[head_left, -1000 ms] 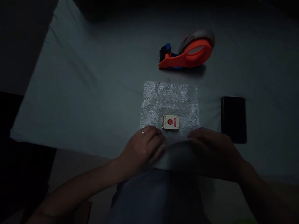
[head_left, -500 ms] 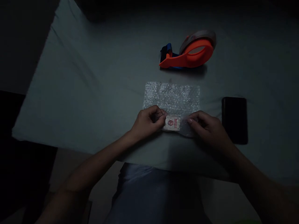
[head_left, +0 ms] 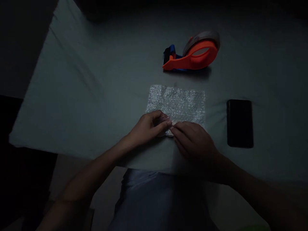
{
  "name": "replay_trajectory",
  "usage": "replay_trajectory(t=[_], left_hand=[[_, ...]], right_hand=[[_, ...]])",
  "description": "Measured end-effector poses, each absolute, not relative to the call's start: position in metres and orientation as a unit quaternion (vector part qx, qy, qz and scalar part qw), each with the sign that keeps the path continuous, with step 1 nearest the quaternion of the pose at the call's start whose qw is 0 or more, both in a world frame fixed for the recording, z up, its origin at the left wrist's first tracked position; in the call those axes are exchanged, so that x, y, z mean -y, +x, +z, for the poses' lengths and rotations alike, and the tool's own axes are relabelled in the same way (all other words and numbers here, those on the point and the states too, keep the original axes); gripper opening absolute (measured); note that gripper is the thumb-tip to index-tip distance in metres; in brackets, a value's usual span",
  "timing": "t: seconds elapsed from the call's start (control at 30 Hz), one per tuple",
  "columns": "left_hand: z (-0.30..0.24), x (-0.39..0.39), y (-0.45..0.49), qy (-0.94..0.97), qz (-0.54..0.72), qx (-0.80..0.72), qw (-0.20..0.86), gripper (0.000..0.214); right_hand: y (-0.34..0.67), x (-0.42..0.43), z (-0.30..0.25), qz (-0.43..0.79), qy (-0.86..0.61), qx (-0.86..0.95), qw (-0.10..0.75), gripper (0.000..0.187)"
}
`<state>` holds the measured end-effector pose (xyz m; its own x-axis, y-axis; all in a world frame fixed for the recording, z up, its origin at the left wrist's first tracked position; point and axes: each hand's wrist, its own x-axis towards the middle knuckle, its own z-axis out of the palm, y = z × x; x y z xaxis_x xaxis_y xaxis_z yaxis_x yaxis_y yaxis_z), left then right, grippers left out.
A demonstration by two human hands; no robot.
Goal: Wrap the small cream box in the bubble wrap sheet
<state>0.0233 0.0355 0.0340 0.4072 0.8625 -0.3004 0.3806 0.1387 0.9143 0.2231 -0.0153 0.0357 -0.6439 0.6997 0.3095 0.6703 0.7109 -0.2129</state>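
Observation:
A sheet of clear bubble wrap lies flat on the cloth-covered table. At its near edge, a small pale packet sits wrapped in the film, mostly hidden under my fingers. My left hand pinches the film at the packet's left side, thumb towards the middle. From the right, my right hand is closed over the packet and the folded film, its fingertips close to my left thumb. The print on the packet is covered now.
An orange and blue tape dispenser with a roll of tape stands beyond the bubble wrap. A black rectangular object, like a phone or small case, lies to the right. The pale tablecloth's near edge runs in front of my lap. The room is dim.
My right hand has moved left, carrying the loose right side of the film over the packet and covering its red print. My left hand has stayed nearly in place.

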Motion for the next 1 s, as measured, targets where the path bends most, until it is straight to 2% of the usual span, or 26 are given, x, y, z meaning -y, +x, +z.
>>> replay_trajectory(t=[0.07,0.13,0.3,0.37,0.5,0.6,0.7,0.83,0.97,1.0], left_hand=[[0.041,-0.038,0.010,0.605,0.162,-0.502,0.597,0.027],[0.045,-0.038,-0.004,0.613,0.114,-0.530,0.575,0.029],[0.049,-0.033,-0.019,0.696,0.099,-0.591,0.396,0.033],[0.052,-0.031,-0.017,0.703,0.086,-0.606,0.363,0.040],[0.055,-0.032,-0.011,0.664,0.051,-0.600,0.444,0.042],[0.049,-0.034,-0.008,0.644,0.070,-0.588,0.484,0.036],[0.040,-0.034,-0.002,0.630,0.123,-0.594,0.485,0.024],[0.041,-0.030,0.019,0.641,0.198,-0.586,0.455,0.012],[0.056,-0.029,0.043,0.692,0.219,-0.532,0.436,0.008],[0.060,-0.030,0.047,0.699,0.214,-0.522,0.439,0.013]], right_hand=[[0.220,0.014,0.032,0.023,-0.383,0.905,0.186,0.026],[0.219,0.012,0.031,0.014,-0.382,0.906,0.180,0.025],[0.217,0.009,0.033,0.027,-0.381,0.909,0.168,0.029],[0.216,0.009,0.033,0.022,-0.380,0.910,0.163,0.030],[0.217,0.011,0.033,0.004,-0.379,0.913,0.152,0.031],[0.220,0.014,0.035,0.043,-0.383,0.911,0.148,0.032],[0.221,0.016,0.038,0.074,-0.390,0.908,0.134,0.034],[0.221,0.015,0.038,0.042,-0.377,0.914,0.142,0.033],[0.222,0.016,0.040,0.070,-0.365,0.918,0.140,0.031],[0.222,0.017,0.041,0.084,-0.365,0.917,0.138,0.030]])
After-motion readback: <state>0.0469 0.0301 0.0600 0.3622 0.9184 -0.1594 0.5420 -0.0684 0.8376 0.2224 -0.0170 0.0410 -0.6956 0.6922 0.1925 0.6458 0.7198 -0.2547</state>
